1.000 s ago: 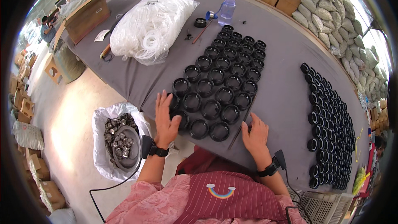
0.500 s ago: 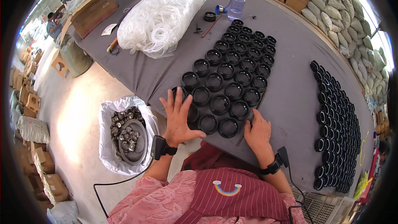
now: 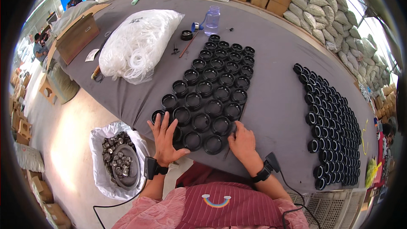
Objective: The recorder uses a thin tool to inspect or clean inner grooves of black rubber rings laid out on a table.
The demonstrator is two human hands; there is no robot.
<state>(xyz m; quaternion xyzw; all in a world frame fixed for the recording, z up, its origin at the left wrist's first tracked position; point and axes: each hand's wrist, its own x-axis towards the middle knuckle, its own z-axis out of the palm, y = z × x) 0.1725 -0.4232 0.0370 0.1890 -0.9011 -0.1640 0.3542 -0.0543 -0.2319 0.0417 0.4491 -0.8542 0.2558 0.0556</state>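
Black round rings (image 3: 201, 122) stand in close slanting rows on the grey cloth-covered table. My left hand (image 3: 164, 140) lies open at their near left corner, fingers spread over and touching the outer rings. On the right side of the rows, my right hand (image 3: 243, 144) is closed with bent fingers around a thin dark strip (image 3: 242, 112) that runs along the rings' edge; part of the strip is hidden under the hand. A second block of black rings (image 3: 335, 127), with pale inner rims, covers the table's right side.
A clear bag of white plastic rings (image 3: 137, 42) lies at the far left, near an open cardboard box (image 3: 78, 38). A purple bottle (image 3: 212, 20) stands behind the rows. Below the table's left edge, a lined bucket (image 3: 99, 161) holds metal parts and a grey bowl.
The whole view has shifted, so the table and rings appear lower and farther left. Both hands keep nearly the same places against the rows.
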